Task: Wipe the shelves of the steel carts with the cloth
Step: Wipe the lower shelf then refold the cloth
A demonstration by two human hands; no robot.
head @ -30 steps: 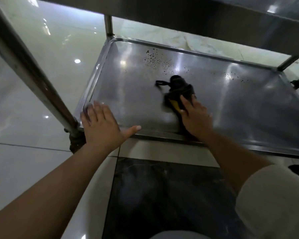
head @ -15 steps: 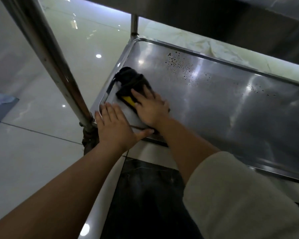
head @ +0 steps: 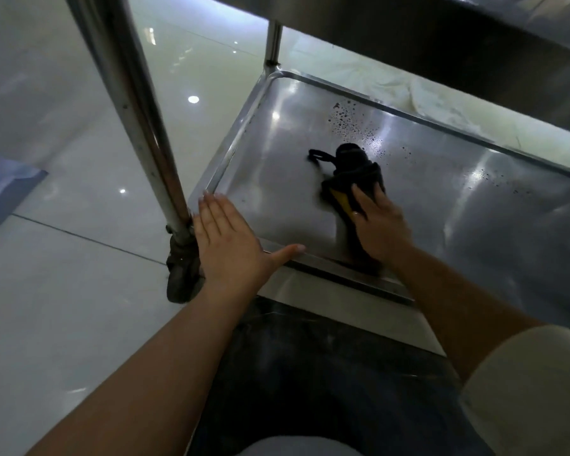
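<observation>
Our right hand (head: 380, 225) has swept the black cloth (head: 352, 182) from the shelf's (head: 474, 209) left corner back toward centre, fingers flat, pressing it; droplets (head: 352, 126) beyond remain unwiped. Our left hand (head: 226, 240) still braces the rim, fingers released.

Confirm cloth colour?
Black cloth with a yellow patch under the right hand; head view.

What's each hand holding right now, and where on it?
Right hand presses the dark cloth flat at its near end; the fingers look straight, not gripping. Left hand holds nothing, resting open on the shelf's near-left corner.
</observation>
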